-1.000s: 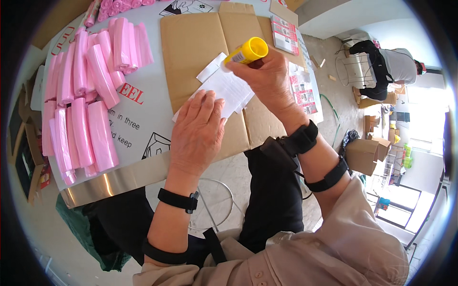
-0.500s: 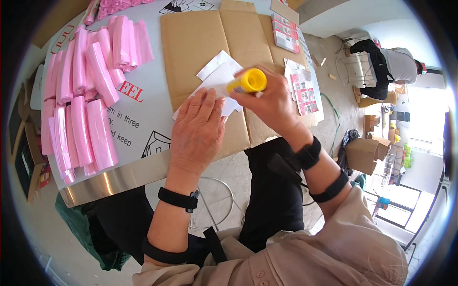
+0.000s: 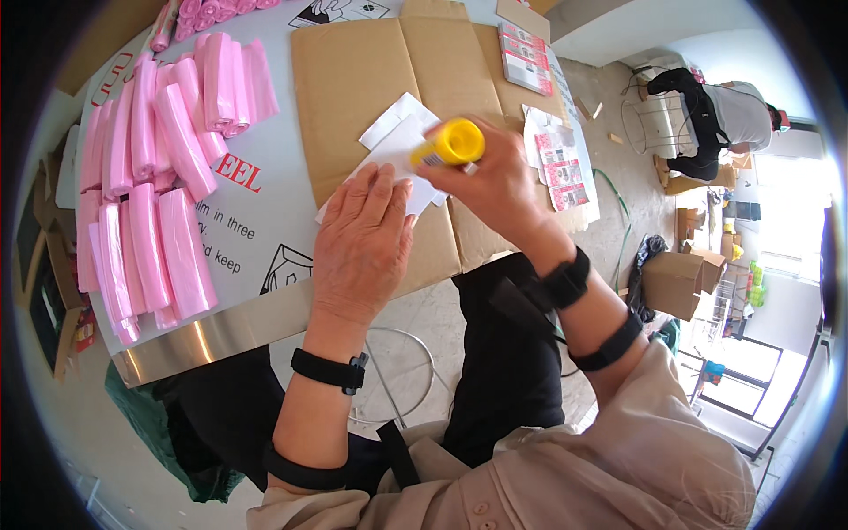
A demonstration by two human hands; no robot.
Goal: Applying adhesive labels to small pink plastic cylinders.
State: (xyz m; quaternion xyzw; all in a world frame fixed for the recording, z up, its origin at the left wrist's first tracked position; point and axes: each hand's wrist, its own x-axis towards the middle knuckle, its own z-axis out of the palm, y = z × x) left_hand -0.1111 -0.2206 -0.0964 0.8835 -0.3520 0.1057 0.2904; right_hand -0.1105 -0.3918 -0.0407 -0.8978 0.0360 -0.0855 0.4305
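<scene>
A yellow glue stick (image 3: 459,141) is gripped in my right hand (image 3: 502,181), its round end tilted up and its other end down at the white paper. Several overlapping white paper pieces (image 3: 394,132) lie on a flattened brown cardboard sheet (image 3: 344,75). My left hand (image 3: 362,247) rests flat on the near part of the paper, fingers stretched out and pointing away from me. Just right of my right hand, printed red-and-white cards (image 3: 562,172) lie near the cardboard's edge.
Pink plastic rolls (image 3: 184,146) are piled at the table's left, with more at the far edge. A stack of printed cards (image 3: 526,60) sits at the far right. A metal strip (image 3: 212,340) edges the table's near side. Another person (image 3: 738,115) and cardboard boxes (image 3: 673,284) are off to the right.
The glue stick and my right hand have shifted slightly left over the paper. My left hand stays pressed on it, almost unmoved.
</scene>
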